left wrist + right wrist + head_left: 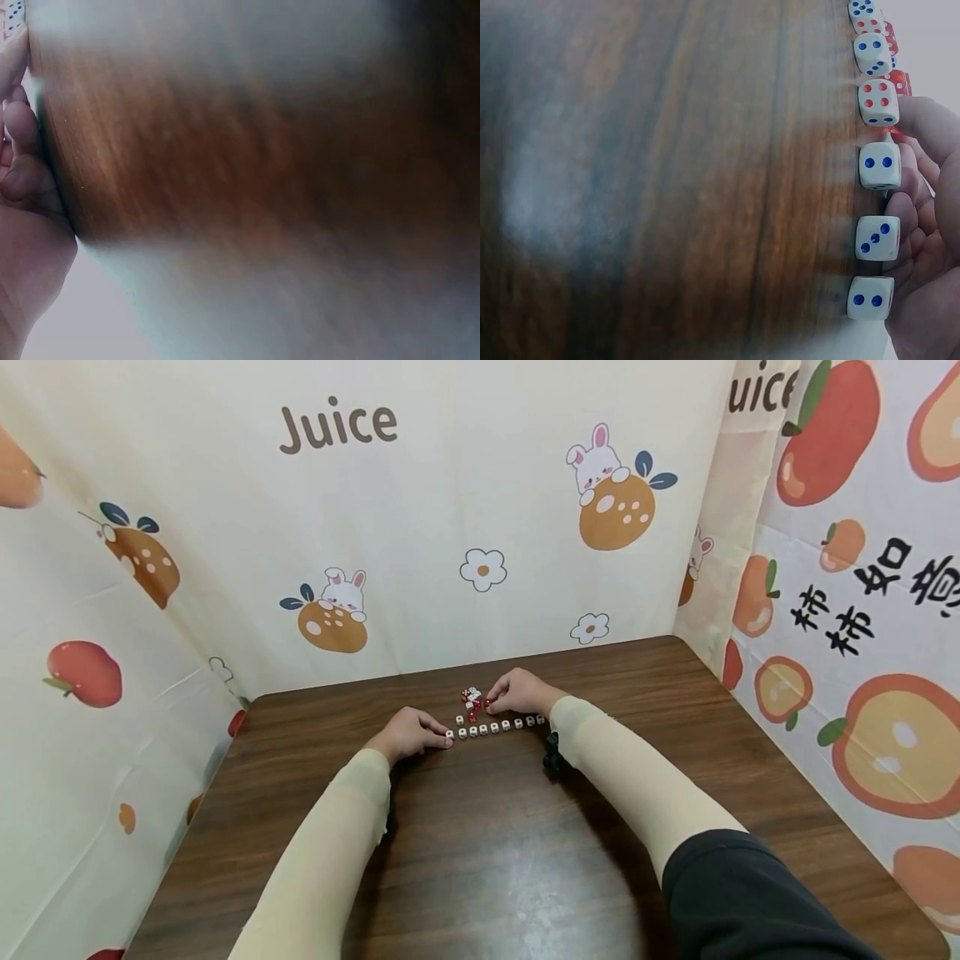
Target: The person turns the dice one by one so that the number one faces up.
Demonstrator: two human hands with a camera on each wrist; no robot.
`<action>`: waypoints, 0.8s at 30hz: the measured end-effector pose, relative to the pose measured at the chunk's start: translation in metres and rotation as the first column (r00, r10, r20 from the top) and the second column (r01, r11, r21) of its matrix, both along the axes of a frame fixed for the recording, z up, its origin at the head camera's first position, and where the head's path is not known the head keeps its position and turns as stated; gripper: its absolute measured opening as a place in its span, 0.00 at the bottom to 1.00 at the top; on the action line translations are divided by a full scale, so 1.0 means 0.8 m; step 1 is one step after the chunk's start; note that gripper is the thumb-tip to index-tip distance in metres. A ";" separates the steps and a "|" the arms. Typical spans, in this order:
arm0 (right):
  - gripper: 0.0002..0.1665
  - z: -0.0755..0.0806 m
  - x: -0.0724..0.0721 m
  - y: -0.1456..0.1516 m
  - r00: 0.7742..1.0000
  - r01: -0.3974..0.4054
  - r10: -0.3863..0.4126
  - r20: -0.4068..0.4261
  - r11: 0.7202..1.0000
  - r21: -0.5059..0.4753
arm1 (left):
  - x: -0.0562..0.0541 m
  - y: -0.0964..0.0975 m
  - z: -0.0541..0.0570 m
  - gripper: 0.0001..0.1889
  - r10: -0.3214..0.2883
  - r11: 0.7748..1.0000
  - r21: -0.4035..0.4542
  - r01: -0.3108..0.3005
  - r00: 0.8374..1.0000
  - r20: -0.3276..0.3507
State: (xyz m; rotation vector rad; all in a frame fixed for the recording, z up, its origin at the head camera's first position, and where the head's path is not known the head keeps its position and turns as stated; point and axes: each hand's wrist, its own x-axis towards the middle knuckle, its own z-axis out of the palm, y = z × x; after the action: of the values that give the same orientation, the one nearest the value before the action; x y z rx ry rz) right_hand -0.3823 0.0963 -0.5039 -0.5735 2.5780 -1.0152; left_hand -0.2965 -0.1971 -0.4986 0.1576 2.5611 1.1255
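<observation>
At the left end of a row of white dice (495,727), my left hand (408,732) pinches a white die (449,735) between thumb and fingers. The left wrist view catches only a corner of a white die (13,16) above the curled fingers. Behind the row, my right hand (522,692) holds a red die (488,702) at its fingertips, beside a small cluster of red and white dice (471,695). In the right wrist view this hand (930,217) shows behind the white dice, which have blue and red pips.
One white die (460,720) and a red die (472,717) sit between the cluster and the row. The brown wooden table (510,860) runs back to a fruit-printed curtain (420,527), with more printed cloth at both sides.
</observation>
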 end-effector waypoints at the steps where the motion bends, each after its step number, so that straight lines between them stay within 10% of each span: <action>1: 0.13 0.000 0.000 0.000 1.000 0.000 0.000 0.004 1.000 -0.003 | -0.001 0.000 0.000 0.11 0.001 1.000 -0.001 -0.001 1.000 0.002; 24: 0.13 0.001 0.003 0.013 1.000 -0.001 0.003 0.029 0.999 -0.049 | -0.002 0.000 0.000 0.11 -0.007 1.000 0.005 0.007 1.000 0.006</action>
State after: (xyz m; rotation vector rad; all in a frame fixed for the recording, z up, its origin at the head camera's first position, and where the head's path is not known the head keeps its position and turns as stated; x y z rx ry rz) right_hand -0.3801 0.1067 -0.5035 -0.5688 2.5330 -1.0803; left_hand -0.2980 -0.1973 -0.4988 0.1637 2.5509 1.1282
